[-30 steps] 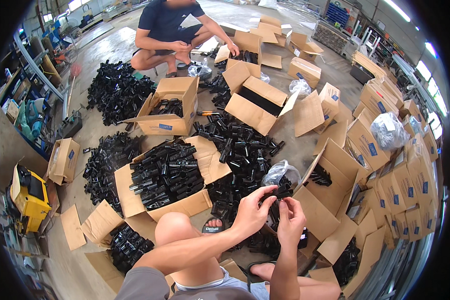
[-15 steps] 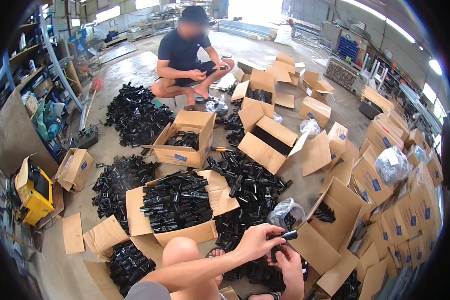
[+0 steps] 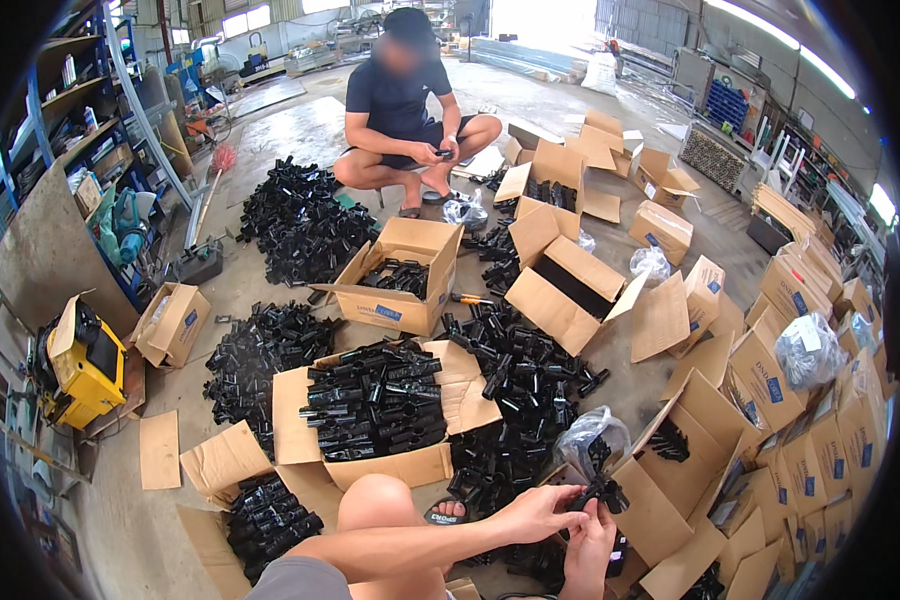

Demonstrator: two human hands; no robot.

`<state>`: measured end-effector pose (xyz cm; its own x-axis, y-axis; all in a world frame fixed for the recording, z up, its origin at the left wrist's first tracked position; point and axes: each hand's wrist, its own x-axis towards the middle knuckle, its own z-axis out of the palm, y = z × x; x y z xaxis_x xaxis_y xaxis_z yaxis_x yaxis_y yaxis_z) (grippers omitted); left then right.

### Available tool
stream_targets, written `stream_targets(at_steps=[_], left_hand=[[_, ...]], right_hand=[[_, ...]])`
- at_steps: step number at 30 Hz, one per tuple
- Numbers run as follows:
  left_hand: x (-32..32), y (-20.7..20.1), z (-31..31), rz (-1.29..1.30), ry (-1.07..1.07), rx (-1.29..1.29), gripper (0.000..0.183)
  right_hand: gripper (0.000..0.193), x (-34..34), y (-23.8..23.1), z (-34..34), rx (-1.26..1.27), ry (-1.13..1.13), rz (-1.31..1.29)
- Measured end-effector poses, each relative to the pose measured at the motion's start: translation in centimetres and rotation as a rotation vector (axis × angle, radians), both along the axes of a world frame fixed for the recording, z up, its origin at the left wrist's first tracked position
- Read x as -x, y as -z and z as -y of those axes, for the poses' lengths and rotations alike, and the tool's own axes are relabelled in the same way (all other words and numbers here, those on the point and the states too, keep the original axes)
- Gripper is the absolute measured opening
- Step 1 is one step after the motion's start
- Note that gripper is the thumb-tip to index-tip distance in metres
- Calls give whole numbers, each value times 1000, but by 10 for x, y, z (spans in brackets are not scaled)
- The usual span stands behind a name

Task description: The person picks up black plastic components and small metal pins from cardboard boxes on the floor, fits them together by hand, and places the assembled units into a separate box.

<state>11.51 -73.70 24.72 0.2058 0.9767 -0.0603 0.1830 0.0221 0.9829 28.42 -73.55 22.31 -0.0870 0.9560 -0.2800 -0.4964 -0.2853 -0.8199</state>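
Note:
Close together at the lower middle, my left hand (image 3: 538,514) and my right hand (image 3: 590,548) both have their fingers closed on a black tubular fitting (image 3: 608,493). It looks branched, and my fingers cover part of it; whether it is one piece or two joined I cannot tell. Just beyond it a clear plastic bag (image 3: 578,432) lies with black parts showing at it. Beneath and to the left of my hands spreads a pile of similar black fittings (image 3: 510,375). An open carton (image 3: 650,495) with a few black parts inside stands right beside my right hand.
A carton packed with fittings (image 3: 375,400) stands before my knee. Across from me a person (image 3: 400,100) squats, holding a small black part, beside another pile (image 3: 295,225). Stacked cartons (image 3: 810,450) line the right. A yellow machine (image 3: 85,370) sits at the left.
My hands have shifted slightly right and the fitting between them has turned, now showing more branches. The person opposite has brought both hands together. The whole view has swung a little left.

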Motion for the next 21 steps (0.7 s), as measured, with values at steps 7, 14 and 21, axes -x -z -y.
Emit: stream_targets(at_steps=[7, 14, 21], left_hand=[[10, -17, -3, -287, -11, -204, 51], [19, -38, -10, 106, 94, 169, 50], [10, -14, -11, 312, 66, 297, 47]], right_hand=[[28, 6, 0, 1, -91, 2, 134], [43, -11, -10, 5, -288, -118, 401], [59, -10, -22, 12, -160, 3, 213]])
